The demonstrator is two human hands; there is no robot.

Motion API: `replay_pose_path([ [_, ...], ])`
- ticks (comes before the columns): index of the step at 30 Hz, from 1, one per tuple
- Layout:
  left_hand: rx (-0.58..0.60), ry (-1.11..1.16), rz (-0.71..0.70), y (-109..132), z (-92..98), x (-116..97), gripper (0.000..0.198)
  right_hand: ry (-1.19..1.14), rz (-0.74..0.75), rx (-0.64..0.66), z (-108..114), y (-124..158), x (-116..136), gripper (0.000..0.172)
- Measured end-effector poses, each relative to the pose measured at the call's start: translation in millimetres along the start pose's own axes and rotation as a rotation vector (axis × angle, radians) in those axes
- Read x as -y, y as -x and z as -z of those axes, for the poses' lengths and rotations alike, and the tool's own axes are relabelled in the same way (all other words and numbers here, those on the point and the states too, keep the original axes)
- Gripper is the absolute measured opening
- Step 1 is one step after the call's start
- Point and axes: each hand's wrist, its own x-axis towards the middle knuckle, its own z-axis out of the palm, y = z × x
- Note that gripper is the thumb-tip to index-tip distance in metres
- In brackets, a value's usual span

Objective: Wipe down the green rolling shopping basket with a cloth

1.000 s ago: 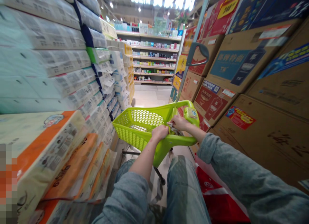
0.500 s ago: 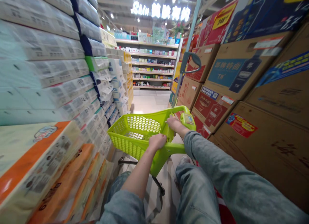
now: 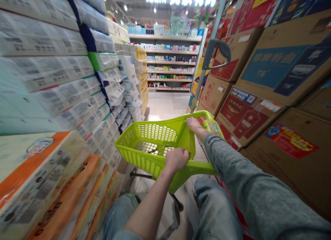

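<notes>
A lime-green plastic shopping cart (image 3: 147, 160) with perforated walls stands before me on dark wheeled legs, turned with its basket toward the left. My left hand (image 3: 177, 159) is closed in a fist on the cart's near rim. On the far side, my right hand (image 3: 195, 125) is wrapped round the cart near the base of its handle frame. The handle with its label (image 3: 212, 127) reaches back to the right, partly behind my right sleeve. Apart from a small dark strip on its floor, the basket looks bare.
Wrapped paper packs (image 3: 64, 71) are stacked high along the left, with orange-banded packs (image 3: 33, 164) nearer. Cardboard cartons (image 3: 274, 71) form a wall on the right. A grey pole with a loop handle (image 3: 216, 53) stands beside them. Shelves (image 3: 170, 52) of small goods lie ahead beyond the tiled floor (image 3: 162, 107).
The shelves and cartons appear closer, and the view has tilted down slightly. Both hands and the cart sit further right in view, the hands still gripping it.
</notes>
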Motion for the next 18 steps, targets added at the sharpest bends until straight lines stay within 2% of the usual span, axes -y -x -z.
replay_pose_path([
  [4,-0.013,0.032,0.055,-3,-0.6,-5,0.046,0.003,-0.008,-0.007,4,3,0,0.038],
  [8,-0.019,0.044,0.095,-5,-0.7,-9,0.047,-0.003,0.015,0.001,10,19,0,0.032],
  [13,-0.026,0.053,0.122,-6,-1.1,-11,0.046,-0.018,0.079,0.031,20,57,2,0.025],
  [18,-0.035,0.048,0.12,-8,-3.1,-11,0.047,-0.025,0.135,0.026,28,101,10,0.028],
])
